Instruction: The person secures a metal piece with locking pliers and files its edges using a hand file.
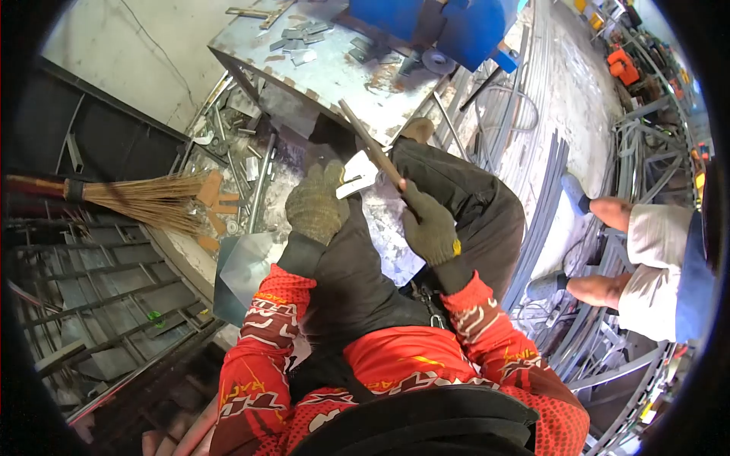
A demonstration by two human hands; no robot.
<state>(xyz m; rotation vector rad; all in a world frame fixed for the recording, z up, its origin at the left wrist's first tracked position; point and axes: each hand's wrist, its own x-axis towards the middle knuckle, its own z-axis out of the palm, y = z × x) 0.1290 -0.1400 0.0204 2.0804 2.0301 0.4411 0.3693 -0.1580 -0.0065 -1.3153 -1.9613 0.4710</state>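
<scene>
My left hand [315, 204], in a greyish-brown knit glove, is closed on a small metal piece [357, 175] that shines bright white over my knees. In a matching glove, my right hand [430, 228] grips the near end of a long, flat, brownish file-like bar [368, 140]. The bar slants up and left toward the worktable, passing along the right side of the metal piece. Glare hides the piece's exact shape, and I cannot tell whether the bar touches it. My fingertips are partly hidden.
A metal worktable [327, 76] ahead carries several cut metal pieces [301, 36] and a blue machine [433, 30]. To the left lie a straw broom [144, 199] and scrap. Long metal bars [541, 205] lie on the right, near another person's feet [576, 194].
</scene>
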